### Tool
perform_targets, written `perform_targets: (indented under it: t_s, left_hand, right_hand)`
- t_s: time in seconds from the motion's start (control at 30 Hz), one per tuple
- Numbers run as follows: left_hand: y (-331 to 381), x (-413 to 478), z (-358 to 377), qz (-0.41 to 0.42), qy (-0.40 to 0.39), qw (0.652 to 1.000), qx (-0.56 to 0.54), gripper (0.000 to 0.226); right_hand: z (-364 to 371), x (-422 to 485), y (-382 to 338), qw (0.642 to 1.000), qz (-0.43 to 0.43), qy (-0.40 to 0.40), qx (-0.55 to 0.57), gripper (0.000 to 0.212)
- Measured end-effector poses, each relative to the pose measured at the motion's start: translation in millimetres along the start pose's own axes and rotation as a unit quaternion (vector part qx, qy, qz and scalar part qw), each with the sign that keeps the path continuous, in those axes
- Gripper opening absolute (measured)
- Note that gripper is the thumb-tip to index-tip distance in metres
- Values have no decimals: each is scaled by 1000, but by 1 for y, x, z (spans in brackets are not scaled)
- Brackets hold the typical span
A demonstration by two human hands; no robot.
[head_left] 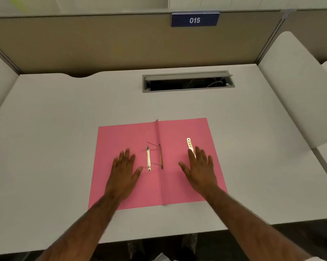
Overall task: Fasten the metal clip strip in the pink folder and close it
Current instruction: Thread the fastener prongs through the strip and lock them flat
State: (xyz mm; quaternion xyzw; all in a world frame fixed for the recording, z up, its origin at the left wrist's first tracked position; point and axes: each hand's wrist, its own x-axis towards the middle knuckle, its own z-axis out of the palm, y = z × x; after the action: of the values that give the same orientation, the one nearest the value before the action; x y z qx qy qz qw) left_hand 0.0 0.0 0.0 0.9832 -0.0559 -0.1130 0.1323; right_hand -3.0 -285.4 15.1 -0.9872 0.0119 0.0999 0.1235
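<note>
The pink folder [175, 132] lies open and flat on the white desk. Its brass fastener base [161, 157] sits along the centre fold with two thin prongs bent leftwards. A loose brass strip [148, 158] lies just left of the fold, at the prong ends. A second brass clip strip [189, 144] rests on the right leaf. My left hand [124, 166] lies flat on the left leaf, thumb near the loose strip's lower end. My right hand [199, 166] lies flat on the right leaf, fingertips covering the lower part of the second strip. Neither hand holds anything.
The white desk [64, 129] has an open grey cable tray [188, 81] at the back. A beige partition carries a blue "015" sign [195, 20]. A white side divider [298, 87] stands at the right. The desk's front edge runs near my forearms.
</note>
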Motion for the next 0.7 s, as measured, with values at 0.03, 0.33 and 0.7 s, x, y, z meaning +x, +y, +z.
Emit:
perform_targets:
  t_s: [0.03, 0.33, 0.7]
  left_hand:
    - [1, -2, 1, -2, -5, 1000, -2, 78]
    - [-1, -7, 15, -1, -4, 1000, 11, 72]
    - [49, 16, -17, 1, 215, 970, -114, 34]
  right_hand:
    - [3, -4, 0, 1000, 7, -5, 1, 79]
    - [36, -18, 14, 1000, 3, 6, -6, 87]
    - [50, -22, 16, 999, -1, 34, -20, 86]
